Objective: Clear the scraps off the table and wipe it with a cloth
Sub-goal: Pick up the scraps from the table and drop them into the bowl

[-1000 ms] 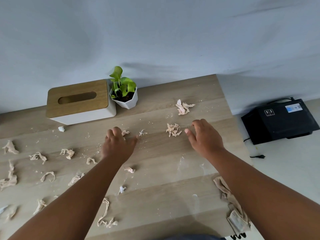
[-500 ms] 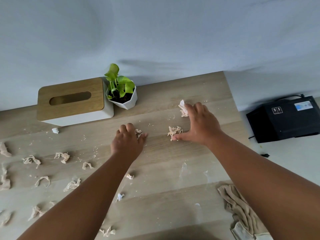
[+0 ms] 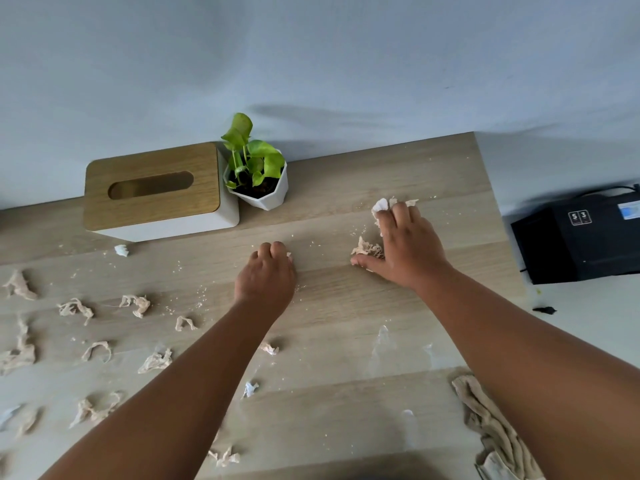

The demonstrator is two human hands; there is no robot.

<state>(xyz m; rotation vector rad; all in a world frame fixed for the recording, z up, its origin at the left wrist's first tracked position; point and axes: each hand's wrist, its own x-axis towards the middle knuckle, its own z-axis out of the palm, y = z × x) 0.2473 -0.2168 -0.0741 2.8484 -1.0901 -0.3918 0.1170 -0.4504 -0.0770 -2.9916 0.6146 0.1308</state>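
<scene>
Within the last second the right hand [image 3: 405, 244] had reached the table's [image 3: 346, 341] far right corner, fingers pressing one scrap [image 3: 380, 206], thumb beside another [image 3: 367, 248]. The left hand [image 3: 266, 275] was curled over a small scrap, its grip hidden. Most scraps remained along the left edge; the cloth [image 3: 491, 427] lay unused at the near right edge.

Head camera, looking steeply down, close above the table [image 3: 346, 341]

Tissue box [image 3: 156, 192] and plant pot [image 3: 263, 192] along the table's [image 3: 346, 341] far edge.
</scene>
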